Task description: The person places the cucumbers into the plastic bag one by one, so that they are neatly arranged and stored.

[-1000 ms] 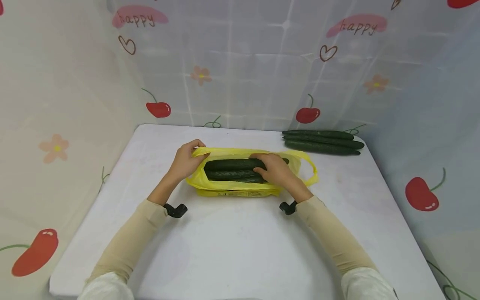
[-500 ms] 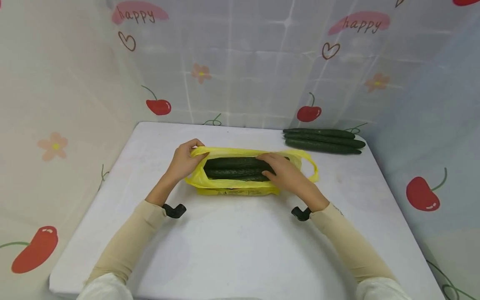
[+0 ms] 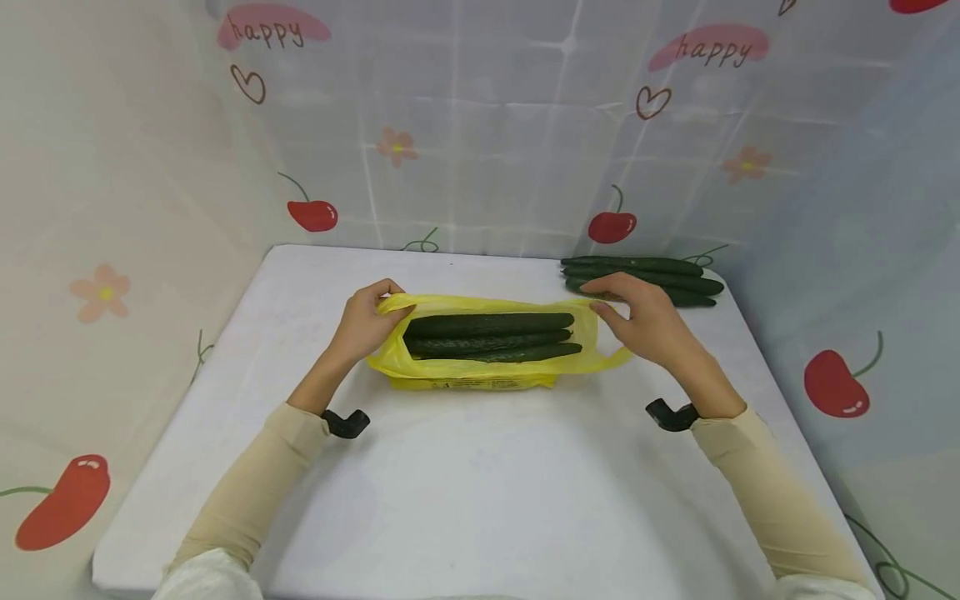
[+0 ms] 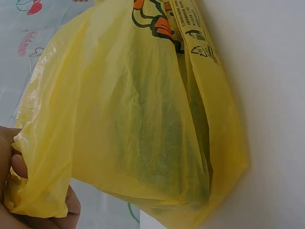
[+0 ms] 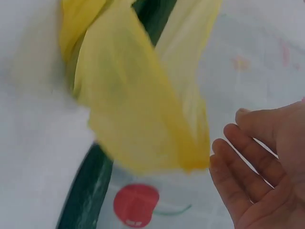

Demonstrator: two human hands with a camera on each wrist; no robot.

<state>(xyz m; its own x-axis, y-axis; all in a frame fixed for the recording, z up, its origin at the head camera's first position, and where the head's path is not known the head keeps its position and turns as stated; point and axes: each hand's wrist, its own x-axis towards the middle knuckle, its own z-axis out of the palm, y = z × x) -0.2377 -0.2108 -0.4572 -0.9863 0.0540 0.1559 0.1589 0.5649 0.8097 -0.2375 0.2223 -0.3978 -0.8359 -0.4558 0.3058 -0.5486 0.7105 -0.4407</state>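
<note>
A yellow plastic bag (image 3: 472, 383) lies on the table with its mouth spread upward. Three dark green cucumbers (image 3: 491, 323) lie side by side inside it. At the bag's left end my left hand (image 3: 363, 319) pinches the gathered plastic; the left wrist view shows the bag film (image 4: 105, 105) bunched between thumb and fingers. My right hand (image 3: 648, 321) is by the bag's right end, fingers extended and holding nothing. Seen from the right wrist, the right hand (image 5: 267, 167) has its fingertips close to the bag's corner; whether they touch is unclear.
More cucumbers (image 3: 675, 265) lie together at the table's far right corner, partly behind my right hand. A patterned curtain (image 3: 487, 167) hangs behind and along the sides of the white table (image 3: 480, 500).
My right hand has let go of the cucumbers, come out of the bag and moved right to its right end. My left hand keeps its hold on the bag.
</note>
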